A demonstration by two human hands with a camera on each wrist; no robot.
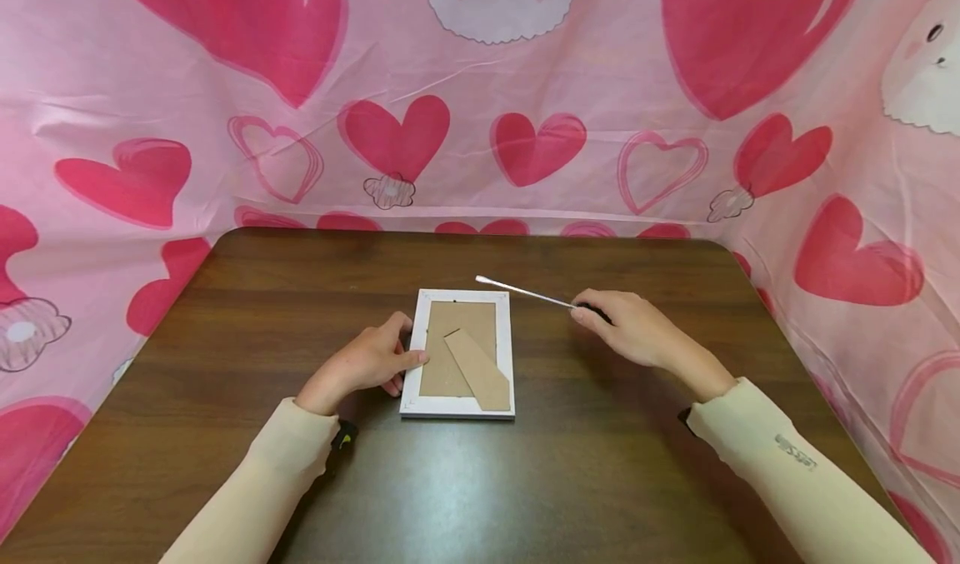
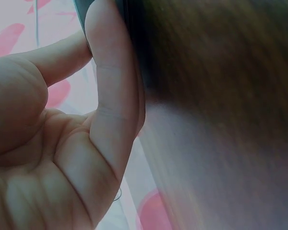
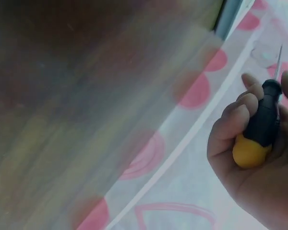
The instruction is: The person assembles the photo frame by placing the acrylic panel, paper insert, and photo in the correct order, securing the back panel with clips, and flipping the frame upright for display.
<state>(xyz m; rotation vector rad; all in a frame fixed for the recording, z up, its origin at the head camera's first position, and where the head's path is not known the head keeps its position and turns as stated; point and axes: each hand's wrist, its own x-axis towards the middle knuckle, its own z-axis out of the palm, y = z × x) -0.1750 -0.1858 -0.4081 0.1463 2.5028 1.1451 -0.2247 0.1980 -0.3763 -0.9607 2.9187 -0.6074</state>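
Note:
Face down on the table lies a white picture frame [image 1: 506,331], its brown backing board [image 1: 442,318] upward and an angled cardboard stand [image 1: 480,371] on that board. My left hand [image 1: 363,357] grips the frame's left edge, thumb on top and the other fingers at the side and below. My right hand [image 1: 637,326] holds a screwdriver [image 1: 525,291] above the table, right of the frame. Its thin shaft points left, with the tip near the frame's far right corner. In the right wrist view, fingers wrap round the black and yellow handle [image 3: 261,122].
The dark wood table [image 1: 600,481] reflects light near its front. A pink cloth [image 1: 465,72] printed with hearts hangs behind the table and along both sides.

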